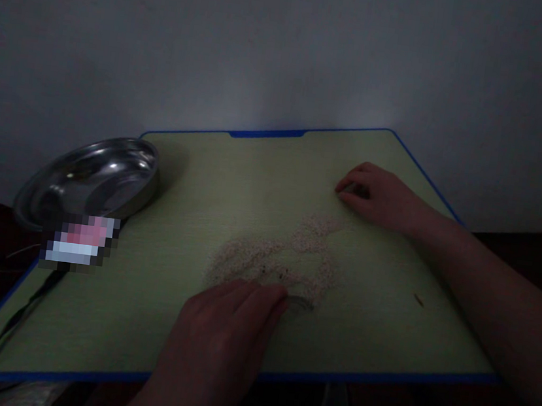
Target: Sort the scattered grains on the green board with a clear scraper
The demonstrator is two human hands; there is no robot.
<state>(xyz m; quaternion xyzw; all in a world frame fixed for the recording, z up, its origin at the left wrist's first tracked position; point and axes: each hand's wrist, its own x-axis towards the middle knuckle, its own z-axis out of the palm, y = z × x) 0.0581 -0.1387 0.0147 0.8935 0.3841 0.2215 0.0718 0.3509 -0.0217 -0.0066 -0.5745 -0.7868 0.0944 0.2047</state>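
A pale, grainy heap, which looks like rice or similar grain [249,253], lies spread on the light green tabletop [204,182]. A few dark specks [282,274] show among the grains. My left hand [229,323] rests at the near edge of the heap, its fingers pressed together and their tips partly hidden. By those fingertips is a small dark, curved streak [301,302] too dim to identify. Beyond the heap, to the right, my right hand [378,195] is curled with thumb and fingertips drawn together; anything in the pinch is too small to make out.
A shiny metal bowl [146,194] stands tilted at the table's left edge. In front of it lies a blurred-out pink and white card [81,239] with a black strap [14,320]. A small brown sliver [418,300] lies at right. A wall [280,46] rises behind the blue-edged table.
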